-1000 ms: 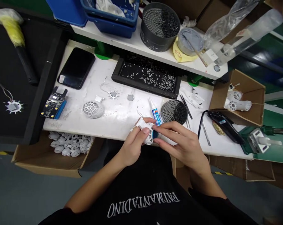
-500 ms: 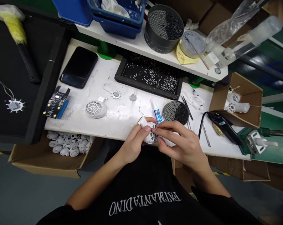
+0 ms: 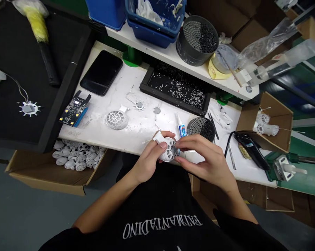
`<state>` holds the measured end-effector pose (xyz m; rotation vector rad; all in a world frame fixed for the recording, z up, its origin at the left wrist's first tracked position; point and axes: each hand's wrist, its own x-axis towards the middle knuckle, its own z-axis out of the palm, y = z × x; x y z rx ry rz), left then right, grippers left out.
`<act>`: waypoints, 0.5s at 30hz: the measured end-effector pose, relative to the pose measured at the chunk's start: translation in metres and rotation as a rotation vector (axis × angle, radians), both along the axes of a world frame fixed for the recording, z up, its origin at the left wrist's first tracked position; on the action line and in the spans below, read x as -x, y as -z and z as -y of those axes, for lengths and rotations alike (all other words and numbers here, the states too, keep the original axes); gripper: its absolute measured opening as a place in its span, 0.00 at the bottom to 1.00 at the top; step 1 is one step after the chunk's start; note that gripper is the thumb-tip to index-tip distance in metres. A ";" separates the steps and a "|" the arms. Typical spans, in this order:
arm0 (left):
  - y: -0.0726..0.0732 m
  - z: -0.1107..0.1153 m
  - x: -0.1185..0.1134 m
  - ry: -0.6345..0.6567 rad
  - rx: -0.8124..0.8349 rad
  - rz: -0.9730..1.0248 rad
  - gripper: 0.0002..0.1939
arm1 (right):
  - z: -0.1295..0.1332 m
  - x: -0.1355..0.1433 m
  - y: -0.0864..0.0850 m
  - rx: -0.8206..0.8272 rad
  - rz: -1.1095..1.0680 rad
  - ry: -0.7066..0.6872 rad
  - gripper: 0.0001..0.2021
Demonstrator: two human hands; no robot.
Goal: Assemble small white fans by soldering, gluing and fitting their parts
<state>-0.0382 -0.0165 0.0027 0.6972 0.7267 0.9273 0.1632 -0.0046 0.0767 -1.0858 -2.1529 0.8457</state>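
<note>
A white, round slotted plastic housing (image 3: 169,150) with a thin wire is held in my left hand (image 3: 147,161), its thumb on top and fingers around it. My right hand (image 3: 203,157) pinches a small round silvery disc (image 3: 177,152) by its edge, at the right face of the housing. Whether the disc touches the housing I cannot tell. Beyond my hands lie a similar disc (image 3: 156,110), a spoked white part with a wire (image 3: 139,105) and a webbed white housing (image 3: 116,119). A glue tube (image 3: 182,128) is just past my right fingertips.
A round dish of black bits (image 3: 200,128) and tweezers (image 3: 213,123) lie right of the glue. Behind is a black tray of white bits (image 3: 149,75) under a shelf. Phone (image 3: 102,72) and circuit board (image 3: 75,108) are left; a black corded tool (image 3: 251,150) and carton (image 3: 247,120) right.
My right fingers have drawn back slightly from the housing, and the disc between them shows more. The camera view has shifted, so the bench items appear further right.
</note>
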 end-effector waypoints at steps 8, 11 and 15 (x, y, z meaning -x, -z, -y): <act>0.004 -0.005 0.009 -0.061 0.013 0.211 0.22 | 0.001 0.002 0.024 -0.163 -0.089 0.290 0.15; 0.002 -0.007 0.014 -0.040 0.057 0.262 0.20 | -0.002 0.005 0.045 -0.230 0.111 0.331 0.13; 0.000 -0.008 0.014 -0.037 0.094 0.254 0.21 | 0.000 0.015 0.064 -0.283 0.340 0.357 0.08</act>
